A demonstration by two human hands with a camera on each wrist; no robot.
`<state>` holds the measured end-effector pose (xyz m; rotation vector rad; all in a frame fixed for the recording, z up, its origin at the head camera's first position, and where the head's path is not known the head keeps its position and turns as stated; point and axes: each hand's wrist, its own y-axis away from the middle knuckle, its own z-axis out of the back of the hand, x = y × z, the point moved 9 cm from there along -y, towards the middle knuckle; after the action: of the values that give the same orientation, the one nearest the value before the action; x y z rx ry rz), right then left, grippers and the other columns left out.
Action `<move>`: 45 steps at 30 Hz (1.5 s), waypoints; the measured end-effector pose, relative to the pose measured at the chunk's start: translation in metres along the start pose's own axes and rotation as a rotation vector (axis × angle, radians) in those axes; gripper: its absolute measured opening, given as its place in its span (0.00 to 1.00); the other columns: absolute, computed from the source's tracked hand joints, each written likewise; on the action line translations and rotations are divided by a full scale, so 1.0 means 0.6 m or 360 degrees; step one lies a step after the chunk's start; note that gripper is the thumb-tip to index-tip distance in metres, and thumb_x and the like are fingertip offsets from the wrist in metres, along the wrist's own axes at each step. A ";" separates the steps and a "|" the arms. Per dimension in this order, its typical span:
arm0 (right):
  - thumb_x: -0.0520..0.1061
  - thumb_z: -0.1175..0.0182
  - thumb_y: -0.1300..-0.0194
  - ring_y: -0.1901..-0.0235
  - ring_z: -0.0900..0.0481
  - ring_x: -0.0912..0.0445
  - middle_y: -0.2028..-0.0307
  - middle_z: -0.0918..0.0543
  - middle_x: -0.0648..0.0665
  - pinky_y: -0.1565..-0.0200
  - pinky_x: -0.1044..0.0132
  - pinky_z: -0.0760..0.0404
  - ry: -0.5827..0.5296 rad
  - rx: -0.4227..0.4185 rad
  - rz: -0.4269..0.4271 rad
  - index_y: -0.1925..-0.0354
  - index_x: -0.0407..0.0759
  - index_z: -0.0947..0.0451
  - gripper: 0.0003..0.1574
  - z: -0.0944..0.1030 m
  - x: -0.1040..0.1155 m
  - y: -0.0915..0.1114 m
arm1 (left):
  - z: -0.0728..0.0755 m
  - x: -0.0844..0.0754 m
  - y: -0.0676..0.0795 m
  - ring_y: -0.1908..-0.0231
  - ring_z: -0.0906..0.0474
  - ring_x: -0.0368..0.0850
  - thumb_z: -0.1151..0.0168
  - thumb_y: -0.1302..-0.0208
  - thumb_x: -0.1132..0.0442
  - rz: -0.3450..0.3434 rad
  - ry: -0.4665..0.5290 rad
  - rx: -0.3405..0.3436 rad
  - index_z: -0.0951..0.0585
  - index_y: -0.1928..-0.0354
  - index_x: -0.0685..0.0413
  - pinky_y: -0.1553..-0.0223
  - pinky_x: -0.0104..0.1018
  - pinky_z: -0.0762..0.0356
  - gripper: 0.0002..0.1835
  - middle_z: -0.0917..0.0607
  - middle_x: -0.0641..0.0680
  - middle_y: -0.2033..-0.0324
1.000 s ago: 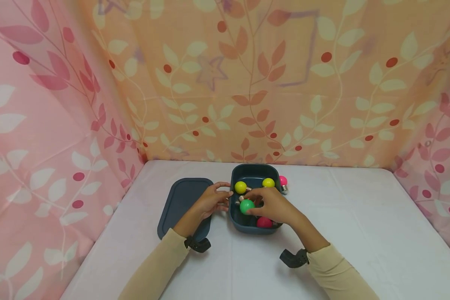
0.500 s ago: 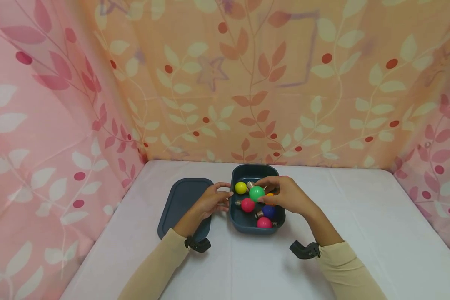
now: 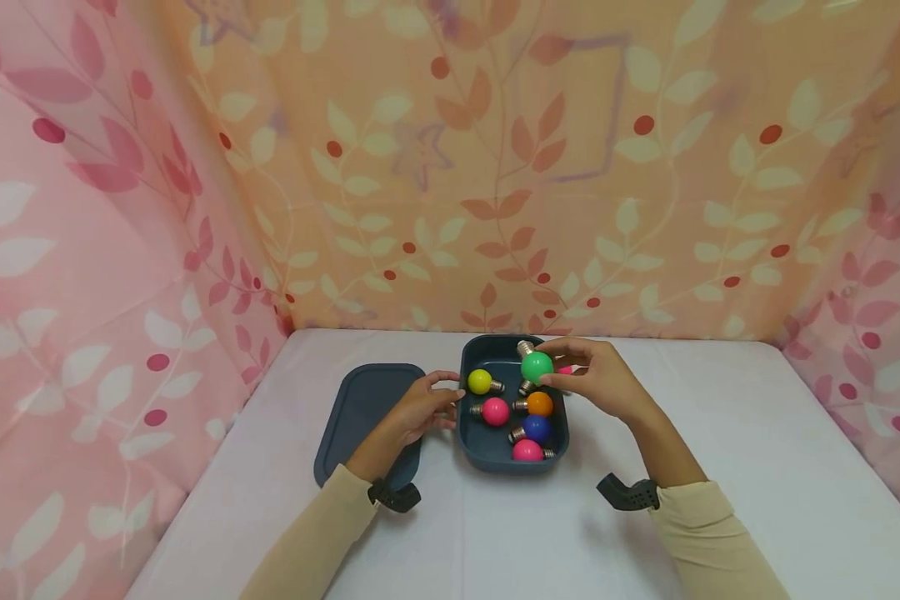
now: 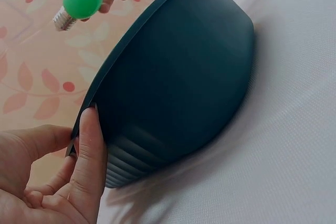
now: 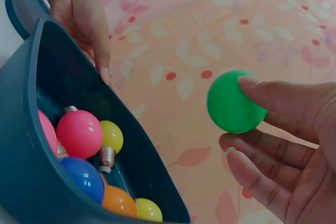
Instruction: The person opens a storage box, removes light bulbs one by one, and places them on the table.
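Observation:
My right hand (image 3: 606, 382) pinches a green light bulb (image 3: 537, 368) by its round globe, above the back right of a dark blue plastic box (image 3: 512, 467). Its metal screw base points up and away in the head view. My left hand (image 3: 422, 407) grips the box's left rim between thumb and fingers, clearly seen in the left wrist view. Inside the box lie a yellow bulb (image 3: 479, 382), a pink bulb (image 3: 496, 411), an orange bulb (image 3: 540, 404), a blue bulb (image 3: 537, 429) and another pink bulb (image 3: 527, 450). A second yellow bulb (image 5: 149, 211) shows in the right wrist view.
A flat dark blue lid (image 3: 367, 400) lies on the white tablecloth (image 3: 487, 542) left of the box, partly under my left forearm. Another pink bulb (image 3: 565, 370) sits just outside the box's right side, mostly behind my right hand. Patterned curtains (image 3: 390, 200) enclose the table.
My right hand has lifted the green bulb out of the middle of the box and carried it back and right, uncovering the bulbs beneath. My left hand has stayed at the rim.

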<state>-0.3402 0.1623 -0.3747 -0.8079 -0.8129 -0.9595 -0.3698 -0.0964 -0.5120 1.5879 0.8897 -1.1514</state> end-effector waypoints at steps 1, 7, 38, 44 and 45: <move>0.50 0.25 0.40 0.53 0.17 0.48 0.49 0.16 0.44 0.58 0.62 0.13 0.0021 -0.0014 0.0010 0.43 0.47 0.17 0.27 0.004 -0.002 0.000 | 0.001 0.002 0.001 0.75 0.20 0.44 0.35 0.31 0.63 0.0001 0.0000 -0.0005 0.28 0.36 0.52 0.73 0.33 0.15 0.24 0.17 0.53 0.71; 0.50 0.27 0.37 0.52 0.17 0.49 0.44 0.17 0.45 0.54 0.65 0.16 0.0134 -0.0093 0.0027 0.41 0.47 0.18 0.27 0.041 -0.028 0.003 | 0.000 0.003 0.003 0.75 0.20 0.43 0.35 0.31 0.63 -0.0023 0.0012 0.0001 0.28 0.35 0.53 0.74 0.33 0.15 0.24 0.17 0.55 0.70; 0.48 0.26 0.39 0.61 0.15 0.59 0.43 0.19 0.32 0.63 0.65 0.15 0.0093 -0.0284 -0.0376 0.37 0.36 0.23 0.35 0.100 -0.231 0.028 | -0.001 -0.001 0.000 0.76 0.22 0.44 0.35 0.30 0.64 -0.0019 0.0023 0.0004 0.28 0.36 0.54 0.74 0.33 0.16 0.23 0.18 0.55 0.70; 0.48 0.25 0.39 0.61 0.16 0.60 0.45 0.18 0.32 0.64 0.66 0.15 0.0088 -0.0297 -0.0406 0.39 0.35 0.22 0.34 0.095 -0.252 0.023 | 0.000 0.001 0.000 0.74 0.21 0.44 0.34 0.31 0.63 0.0000 0.0011 -0.0002 0.28 0.36 0.53 0.73 0.33 0.15 0.24 0.18 0.54 0.71; 0.47 0.25 0.39 0.62 0.16 0.61 0.45 0.18 0.31 0.65 0.65 0.14 0.0076 -0.0294 -0.0410 0.39 0.35 0.22 0.35 0.093 -0.253 0.023 | 0.001 0.001 0.000 0.74 0.21 0.44 0.35 0.31 0.62 0.0002 0.0004 -0.0001 0.28 0.35 0.53 0.73 0.33 0.15 0.24 0.18 0.53 0.72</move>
<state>-0.3923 0.2713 -0.4831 -0.8485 -0.8077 -1.2930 -0.3697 -0.0967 -0.5127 1.5893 0.8902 -1.1485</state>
